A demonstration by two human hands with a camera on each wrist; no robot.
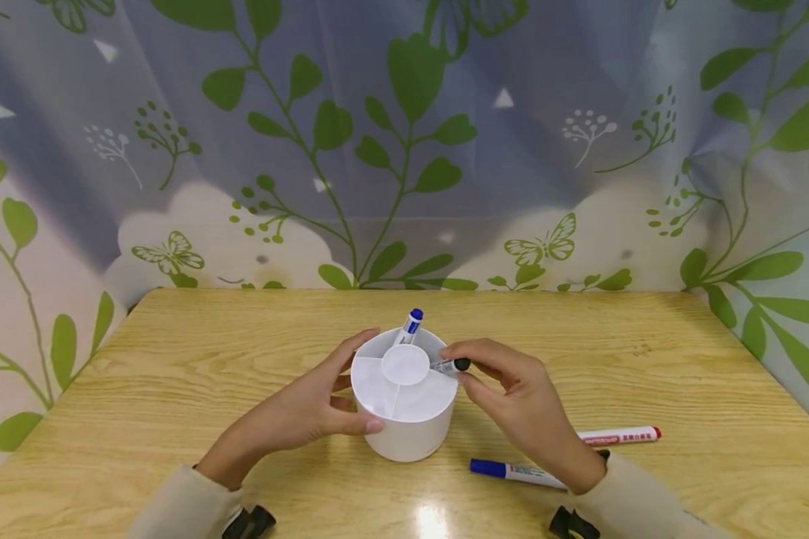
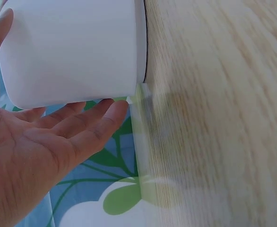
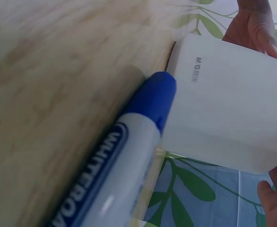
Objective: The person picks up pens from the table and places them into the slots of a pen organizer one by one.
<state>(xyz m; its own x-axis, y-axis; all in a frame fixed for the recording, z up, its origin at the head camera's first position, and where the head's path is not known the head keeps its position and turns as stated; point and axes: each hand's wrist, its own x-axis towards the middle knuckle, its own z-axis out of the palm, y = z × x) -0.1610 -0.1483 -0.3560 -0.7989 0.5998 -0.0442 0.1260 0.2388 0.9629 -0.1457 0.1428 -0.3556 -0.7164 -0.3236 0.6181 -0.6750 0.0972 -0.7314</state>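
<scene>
A white round organizer (image 1: 410,438) with several compartments stands on the table. My left hand (image 1: 310,408) holds it around its left side, thumb at the front; in the left wrist view that hand (image 2: 48,142) curves about the white wall (image 2: 72,52). A blue-capped marker (image 1: 410,326) leans in the back compartment. With thumb and fingers my right hand (image 1: 519,389) pinches a black-ended marker (image 1: 452,366) at the organizer's right rim, its other end inside. The right wrist view shows fingertips (image 3: 271,198) at the edge of the organizer (image 3: 228,104).
On the wooden table (image 1: 209,337), a blue-capped marker (image 1: 522,473) lies below my right wrist, also large in the right wrist view. A red-capped marker (image 1: 620,436) lies to its right, partly behind the wrist. A leaf-patterned curtain (image 1: 404,187) hangs behind the table.
</scene>
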